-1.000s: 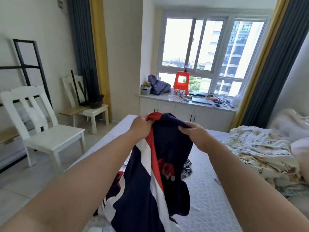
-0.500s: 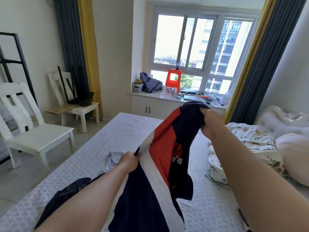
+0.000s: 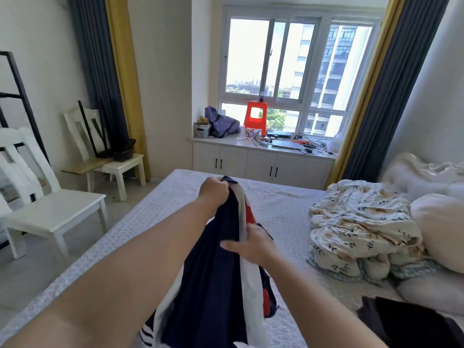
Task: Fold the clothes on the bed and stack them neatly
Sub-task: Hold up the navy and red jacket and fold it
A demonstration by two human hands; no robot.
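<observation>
One garment (image 3: 221, 280), navy with white and red bands, hangs stretched between both hands above the bed (image 3: 283, 209), its lower part bunched near the bottom edge of the view. Left hand (image 3: 213, 190) has its fingers curled tight round the top end, farther out; right hand (image 3: 253, 244) grips the white band lower down, thumb laid across the navy cloth. A crumpled floral quilt (image 3: 359, 229) lies to the right on the bed, a dark garment (image 3: 406, 320) at lower right, a white chair (image 3: 47, 209) on the floor to the left.
</observation>
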